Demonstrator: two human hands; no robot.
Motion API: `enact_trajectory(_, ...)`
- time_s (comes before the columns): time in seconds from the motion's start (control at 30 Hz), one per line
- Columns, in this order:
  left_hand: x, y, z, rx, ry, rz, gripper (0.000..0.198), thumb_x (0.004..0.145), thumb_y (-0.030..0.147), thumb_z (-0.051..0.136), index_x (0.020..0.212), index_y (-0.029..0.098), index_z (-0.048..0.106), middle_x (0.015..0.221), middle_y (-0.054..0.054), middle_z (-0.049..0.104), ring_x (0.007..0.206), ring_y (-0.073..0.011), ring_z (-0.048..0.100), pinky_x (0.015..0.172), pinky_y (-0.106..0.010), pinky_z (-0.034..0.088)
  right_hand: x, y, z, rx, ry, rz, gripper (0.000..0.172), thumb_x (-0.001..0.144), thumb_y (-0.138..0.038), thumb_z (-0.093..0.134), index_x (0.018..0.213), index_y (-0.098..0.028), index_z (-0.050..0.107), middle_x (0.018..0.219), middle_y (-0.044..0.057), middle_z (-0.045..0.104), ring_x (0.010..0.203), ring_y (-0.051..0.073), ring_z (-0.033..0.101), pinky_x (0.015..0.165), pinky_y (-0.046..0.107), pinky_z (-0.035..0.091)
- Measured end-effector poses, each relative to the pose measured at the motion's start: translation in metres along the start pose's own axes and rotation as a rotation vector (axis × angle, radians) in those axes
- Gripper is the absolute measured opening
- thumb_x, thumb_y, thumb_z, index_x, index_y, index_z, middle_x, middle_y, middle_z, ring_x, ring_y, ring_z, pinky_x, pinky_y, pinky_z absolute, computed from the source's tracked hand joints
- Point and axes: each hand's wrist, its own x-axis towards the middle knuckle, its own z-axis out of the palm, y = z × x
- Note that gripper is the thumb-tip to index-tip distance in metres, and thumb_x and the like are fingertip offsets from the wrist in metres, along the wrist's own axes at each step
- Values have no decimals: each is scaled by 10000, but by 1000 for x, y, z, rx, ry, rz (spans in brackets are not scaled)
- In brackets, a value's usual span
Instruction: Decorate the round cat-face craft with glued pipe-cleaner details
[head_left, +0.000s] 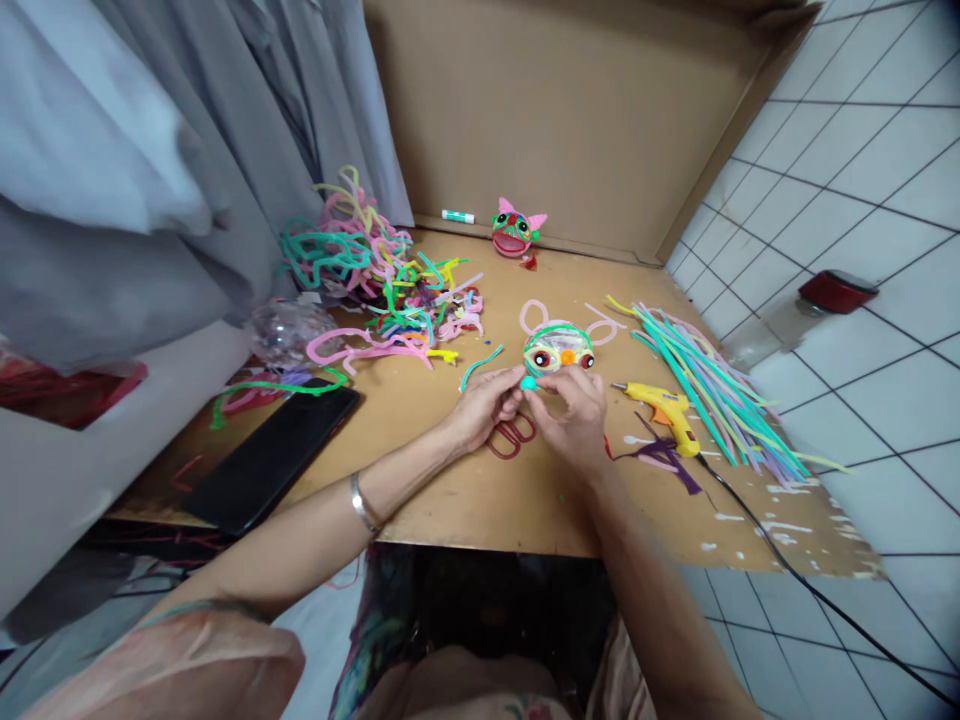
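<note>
Together, left hand (484, 405) and right hand (574, 412) pinch the teal bit (529, 383) just below the mask (559, 350).

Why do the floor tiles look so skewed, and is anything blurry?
Head view: a wide lens stretches and skews the tiles at the right; light is soft and even; the left hand, right hand and craft face beyond them are sharp; the curtain smears toward the left edge.

The animal face (559, 352) is fuzzy chenille on matt brown cardboard (465, 500); my glue gun (664, 410) is smooth yellow plastic, the phone (274, 455) glossy black, my bracelet (363, 503) shiny metal.
</note>
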Motion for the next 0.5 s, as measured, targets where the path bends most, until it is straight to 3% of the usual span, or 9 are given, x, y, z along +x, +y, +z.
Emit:
enact_trajectory(0.1, 1, 4, -3, 114, -72, 12, 401, 597, 430, 821, 630, 116, 573, 462, 73, 382, 422, -14, 280, 436, -182, 172, 0, 0, 0, 1, -2, 4, 58, 854, -264, 601, 837, -216, 627, 784, 18, 644, 769, 174, 598, 760, 338, 384)
enact_trajectory(0.3, 3, 13, -8, 247, -141, 39, 432, 594, 481, 822, 668, 124, 591, 449, 66, 434, 408, -22, 309, 425, -186, 191, 0, 0, 1, -3, -11, -6, 57, 858, -225, 577, 868, -214, 633, 796, 25, 653, 788, 177, 601, 764, 339, 378)
enact_trajectory(0.5, 4, 12, -11, 307, -119, 64, 431, 595, 488, 818, 692, 135, 591, 460, 63, 475, 391, -27, 353, 411, -182, 237, -1, 1, 0, 18, -36, -28, 115, 889, -188, 529, 876, -217, 639, 771, 21, 640, 791, 177, 594, 766, 348, 369)
